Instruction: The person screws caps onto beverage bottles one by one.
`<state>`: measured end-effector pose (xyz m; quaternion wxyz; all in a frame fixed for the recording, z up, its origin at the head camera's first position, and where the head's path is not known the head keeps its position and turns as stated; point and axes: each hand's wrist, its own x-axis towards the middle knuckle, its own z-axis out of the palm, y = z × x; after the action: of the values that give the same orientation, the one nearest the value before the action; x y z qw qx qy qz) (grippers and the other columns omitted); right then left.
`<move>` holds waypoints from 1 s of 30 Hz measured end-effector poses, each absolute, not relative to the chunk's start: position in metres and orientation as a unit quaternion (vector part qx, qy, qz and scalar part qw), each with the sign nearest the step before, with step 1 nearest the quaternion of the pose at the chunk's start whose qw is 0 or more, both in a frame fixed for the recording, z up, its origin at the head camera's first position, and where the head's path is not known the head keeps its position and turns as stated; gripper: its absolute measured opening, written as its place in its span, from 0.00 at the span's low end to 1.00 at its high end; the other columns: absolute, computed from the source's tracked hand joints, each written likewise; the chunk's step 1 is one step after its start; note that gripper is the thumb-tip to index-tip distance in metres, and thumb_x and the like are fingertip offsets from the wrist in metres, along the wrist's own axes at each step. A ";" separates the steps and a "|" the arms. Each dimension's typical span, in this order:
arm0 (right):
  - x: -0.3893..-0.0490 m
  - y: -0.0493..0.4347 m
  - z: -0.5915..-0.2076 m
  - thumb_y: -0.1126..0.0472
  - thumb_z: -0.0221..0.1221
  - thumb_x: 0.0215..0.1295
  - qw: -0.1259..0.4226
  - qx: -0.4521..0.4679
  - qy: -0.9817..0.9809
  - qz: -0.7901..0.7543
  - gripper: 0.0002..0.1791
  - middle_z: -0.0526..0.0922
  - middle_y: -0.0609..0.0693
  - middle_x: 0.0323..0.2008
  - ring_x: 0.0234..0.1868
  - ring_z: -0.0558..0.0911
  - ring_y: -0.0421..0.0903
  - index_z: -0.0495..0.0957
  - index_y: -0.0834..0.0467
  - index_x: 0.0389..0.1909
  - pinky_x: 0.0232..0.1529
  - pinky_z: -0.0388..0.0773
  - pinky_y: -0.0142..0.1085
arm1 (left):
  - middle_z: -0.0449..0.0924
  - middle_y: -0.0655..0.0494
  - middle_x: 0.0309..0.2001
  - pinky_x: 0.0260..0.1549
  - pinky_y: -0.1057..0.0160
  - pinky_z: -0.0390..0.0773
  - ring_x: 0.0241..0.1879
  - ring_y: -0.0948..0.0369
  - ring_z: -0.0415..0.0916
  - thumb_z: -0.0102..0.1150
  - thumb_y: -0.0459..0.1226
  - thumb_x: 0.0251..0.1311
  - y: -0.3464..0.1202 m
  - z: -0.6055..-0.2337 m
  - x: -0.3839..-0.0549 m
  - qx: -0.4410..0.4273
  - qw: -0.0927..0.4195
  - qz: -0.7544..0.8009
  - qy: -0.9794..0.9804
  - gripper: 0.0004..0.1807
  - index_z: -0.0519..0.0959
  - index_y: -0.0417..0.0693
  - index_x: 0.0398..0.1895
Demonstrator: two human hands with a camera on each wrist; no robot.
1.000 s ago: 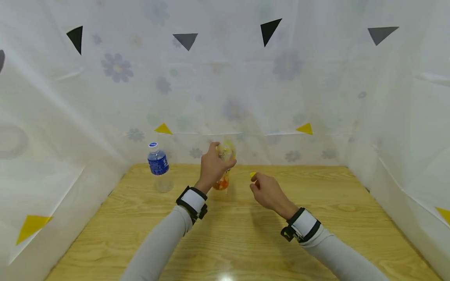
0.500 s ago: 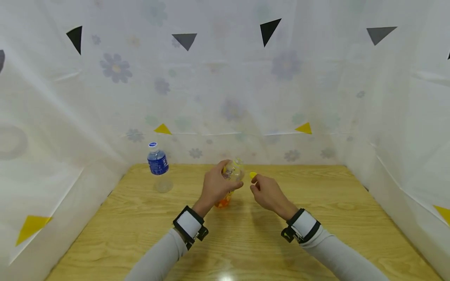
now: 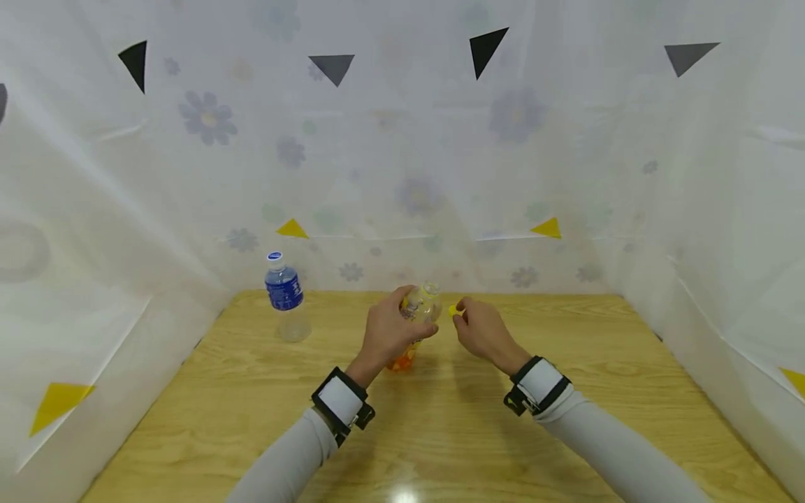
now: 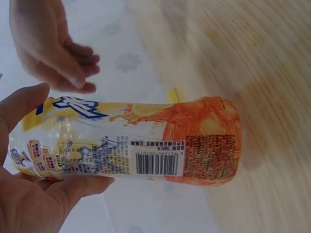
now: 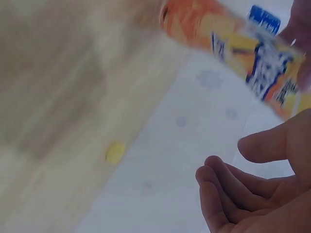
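My left hand (image 3: 390,335) grips a clear plastic drink bottle (image 4: 121,141) around its upper part. The bottle has a printed orange, yellow and blue label. It leans to the right, its uncapped-looking mouth (image 3: 430,287) toward my right hand and its base close over the table. My right hand (image 5: 252,194) holds nothing; its fingers are loosely bent, the thumb apart from them. Just left of those fingers in the head view is a yellow bottle cap (image 3: 453,310). The right wrist view shows the cap (image 5: 115,151) lying on the table near the back edge.
At the left on the wooden table (image 3: 251,433) stands a clear water bottle (image 3: 285,293) with a blue label and white cap. White patterned sheeting (image 3: 402,175) hangs behind the table and along both sides.
My left hand has brought the drink bottle nearer and to the right, tilting it more. The right hand stayed almost in place, shifting slightly farther away. The cap and water bottle have not moved.
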<state>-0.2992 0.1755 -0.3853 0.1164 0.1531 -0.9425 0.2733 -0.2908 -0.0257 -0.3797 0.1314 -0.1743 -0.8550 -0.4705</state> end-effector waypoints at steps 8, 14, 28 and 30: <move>-0.362 0.175 -0.365 0.59 0.49 0.77 0.145 0.092 -0.953 0.251 0.21 0.79 0.69 0.40 0.34 0.80 0.60 0.71 0.76 0.54 0.39 0.77 0.51 | 0.82 0.51 0.47 0.31 0.60 0.78 0.35 0.60 0.78 0.78 0.48 0.47 -0.026 -0.379 -0.292 -0.172 0.128 -0.471 -0.856 0.41 0.74 0.50 0.67; -0.390 0.166 -0.393 0.58 0.51 0.76 0.153 0.058 -0.958 0.235 0.23 0.77 0.74 0.44 0.45 0.79 0.69 0.70 0.77 0.56 0.46 0.76 0.57 | 0.83 0.51 0.45 0.28 0.61 0.78 0.33 0.61 0.78 0.78 0.46 0.46 -0.024 -0.380 -0.293 -0.171 0.126 -0.469 -0.857 0.41 0.74 0.49 0.67; -0.403 0.149 -0.467 0.66 0.67 0.54 0.126 0.022 -0.985 0.118 0.36 0.76 0.74 0.51 0.50 0.76 0.71 0.69 0.65 0.67 0.46 0.76 0.60 | 0.83 0.47 0.48 0.31 0.60 0.78 0.36 0.57 0.80 0.80 0.44 0.45 -0.022 -0.383 -0.291 -0.188 0.137 -0.478 -0.847 0.42 0.74 0.45 0.66; -0.405 0.149 -0.469 0.63 0.67 0.56 0.119 0.013 -0.985 0.125 0.34 0.77 0.74 0.48 0.47 0.77 0.71 0.72 0.64 0.65 0.45 0.76 0.60 | 0.83 0.48 0.48 0.32 0.60 0.78 0.37 0.57 0.80 0.80 0.45 0.45 -0.023 -0.383 -0.292 -0.187 0.137 -0.476 -0.849 0.42 0.75 0.46 0.66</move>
<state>-0.4047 0.1495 -0.4691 0.1190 0.0133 -0.9849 0.1251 -0.2916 -0.0234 -0.3825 0.1367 -0.1865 -0.8487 -0.4757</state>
